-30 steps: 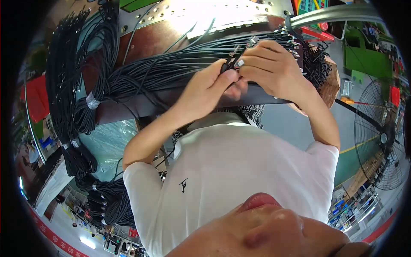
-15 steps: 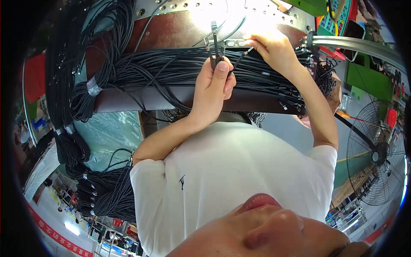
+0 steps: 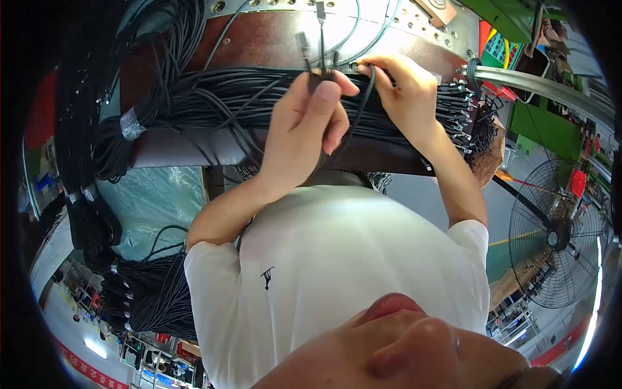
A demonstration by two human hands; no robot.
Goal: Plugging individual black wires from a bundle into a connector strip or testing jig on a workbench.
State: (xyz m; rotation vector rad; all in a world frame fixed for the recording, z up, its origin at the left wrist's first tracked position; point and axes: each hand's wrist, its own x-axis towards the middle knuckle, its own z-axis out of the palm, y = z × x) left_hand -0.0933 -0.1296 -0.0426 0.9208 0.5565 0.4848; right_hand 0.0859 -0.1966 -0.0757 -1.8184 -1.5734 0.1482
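My left hand (image 3: pixel 301 126) is closed around several black cables (image 3: pixel 322 48), with the thumb across them. Their plug ends stick up above the fingers, apart from one another. To its right, my right hand (image 3: pixel 408 91) pinches the end of one black cable (image 3: pixel 368 97) between thumb and fingertips. That cable loops down toward the left hand. The pinched end is at a small metal-looking port block (image 3: pixel 354 65) on the bench; fingers hide whether the plug is inside it. Beneath both hands lies a thick bundle of black cables (image 3: pixel 243 97).
More black cable bundles (image 3: pixel 81 162) hang at the left, one bound with a clear wrap (image 3: pixel 132 124). A perforated metal strip (image 3: pixel 414 29) runs along the bench's far side. A curved metal bar (image 3: pixel 534 84) and a black fan (image 3: pixel 554 236) stand at the right.
My right hand has brought one cable's plug left to the port block, so the cable now arcs between the hands. My left hand has shifted slightly left with its cables.
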